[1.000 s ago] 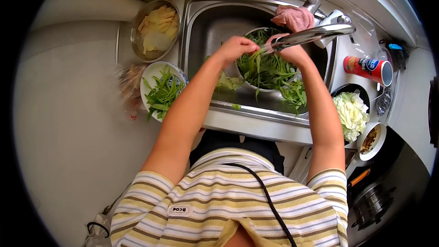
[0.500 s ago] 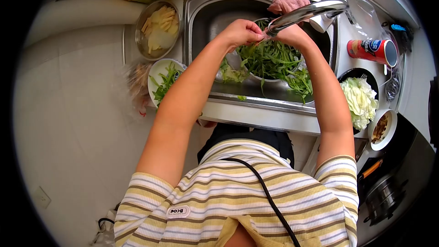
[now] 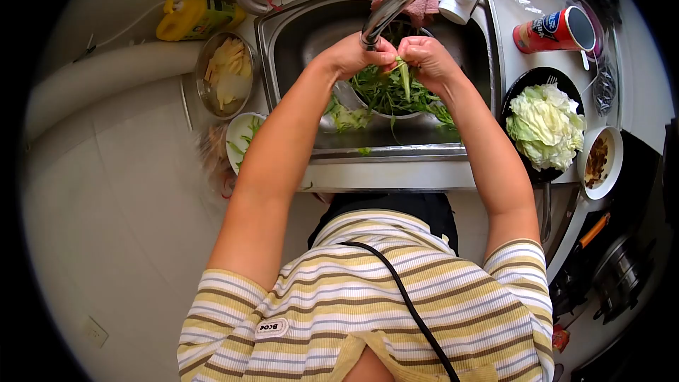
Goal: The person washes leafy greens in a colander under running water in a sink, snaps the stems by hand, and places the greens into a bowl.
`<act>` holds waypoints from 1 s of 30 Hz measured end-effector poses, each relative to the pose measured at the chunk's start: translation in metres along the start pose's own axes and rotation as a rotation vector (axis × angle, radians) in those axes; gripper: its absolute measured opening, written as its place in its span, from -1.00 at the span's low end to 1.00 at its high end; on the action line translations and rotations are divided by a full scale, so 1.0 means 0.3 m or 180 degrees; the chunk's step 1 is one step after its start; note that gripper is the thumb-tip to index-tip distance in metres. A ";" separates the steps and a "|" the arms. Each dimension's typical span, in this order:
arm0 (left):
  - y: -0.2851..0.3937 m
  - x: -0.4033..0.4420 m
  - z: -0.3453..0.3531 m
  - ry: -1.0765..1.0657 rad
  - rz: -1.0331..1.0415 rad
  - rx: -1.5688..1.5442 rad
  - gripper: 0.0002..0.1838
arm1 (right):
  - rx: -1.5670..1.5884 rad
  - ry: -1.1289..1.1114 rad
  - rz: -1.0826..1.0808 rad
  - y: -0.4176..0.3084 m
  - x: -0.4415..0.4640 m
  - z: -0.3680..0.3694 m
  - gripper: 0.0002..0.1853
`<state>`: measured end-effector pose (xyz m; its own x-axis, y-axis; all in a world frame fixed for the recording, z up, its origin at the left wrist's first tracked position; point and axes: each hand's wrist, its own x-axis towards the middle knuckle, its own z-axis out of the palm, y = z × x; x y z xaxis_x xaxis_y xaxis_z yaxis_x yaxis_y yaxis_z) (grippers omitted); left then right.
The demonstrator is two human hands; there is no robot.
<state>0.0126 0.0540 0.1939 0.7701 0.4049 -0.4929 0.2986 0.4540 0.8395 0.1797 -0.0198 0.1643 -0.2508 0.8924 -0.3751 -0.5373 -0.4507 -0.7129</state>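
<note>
Both hands meet over the sink (image 3: 424, 150), just below the faucet spout (image 3: 403, 0). My left hand (image 3: 353, 55) is closed, thumb and fingers pinching the end of a green vegetable stalk (image 3: 405, 81). Beside it, my right hand (image 3: 428, 62) is also closed, gripping the same stalk, which hangs down between them. Under the hands lies a heap of leafy greens (image 3: 385, 92) in a bowl whose rim is mostly covered. Some pale torn leaves (image 3: 348, 119) rest in the sink to the left of the heap.
Left of the sink stand a metal bowl of pale slices (image 3: 230, 74), a white plate with greens (image 3: 244, 131) and a yellow bottle (image 3: 198, 18). On the right are cabbage (image 3: 544, 127) in a black pan, a red can (image 3: 555, 30) and a white bowl (image 3: 601, 163). A pink cloth (image 3: 421, 7) hangs behind.
My view has shifted, so the sink sits further left and higher. My right hand has come out from behind the faucet, and a green stalk now shows between both hands.
</note>
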 end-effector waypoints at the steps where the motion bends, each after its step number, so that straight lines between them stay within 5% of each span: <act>1: -0.004 0.004 -0.002 -0.0026 -0.0010 0.0013 -0.88 | -0.0046 -0.0029 0.0001 0.000 -0.011 0.002 -0.91; 3: -0.015 0.011 0.001 -0.0369 -0.0292 0.0604 -0.88 | -0.2569 0.0159 -0.0405 -0.043 -0.049 0.018 -0.83; 5: -0.035 0.022 0.017 -0.0390 -0.0414 0.0720 -0.86 | -0.4067 0.0285 -0.1768 -0.010 -0.059 0.043 -0.82; 8: -0.046 0.033 -0.013 -0.0729 -0.0721 0.1013 -0.85 | -0.5399 0.0187 -0.2292 -0.016 -0.087 0.007 -0.87; 11: -0.016 -0.024 -0.053 0.0164 -0.0351 0.0768 -0.86 | -0.5551 -0.0102 -0.0526 -0.059 -0.189 -0.062 -0.91; 16: -0.039 -0.046 -0.103 0.0974 -0.0010 -0.1459 -0.88 | -0.6305 0.0724 0.0143 0.115 -0.336 -0.173 -0.92; 18: -0.033 -0.052 -0.081 0.0961 0.0142 -0.1776 -0.89 | -0.6654 0.1140 -0.0565 0.269 -0.362 -0.239 -0.90; 20: -0.013 -0.061 -0.049 0.1048 0.0361 -0.2169 -0.87 | -0.6743 0.1547 -0.1156 0.307 -0.357 -0.232 -0.89; 22: -0.038 -0.056 -0.068 0.0984 0.0395 -0.2472 -0.86 | -0.5675 0.1842 -0.0232 0.238 -0.357 -0.163 -0.88; 25: -0.036 -0.045 -0.047 0.1062 0.0452 -0.2786 -0.83 | -0.5338 0.2172 -0.0047 0.176 -0.343 -0.145 -0.88; 27: -0.022 -0.038 -0.026 0.1579 0.0262 -0.2737 -0.85 | -0.5191 0.2365 -0.0458 0.132 -0.336 -0.121 -0.86; 30: -0.029 -0.038 -0.019 0.1526 0.0413 -0.2866 -0.84 | -0.3436 0.2338 -0.1102 0.073 -0.309 -0.070 -0.84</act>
<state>-0.0021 0.0500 0.1911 0.4014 0.6779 -0.6160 -0.4564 0.7311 0.5071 0.2079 -0.1129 0.1710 0.4352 0.8977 -0.0684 0.4967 -0.3027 -0.8134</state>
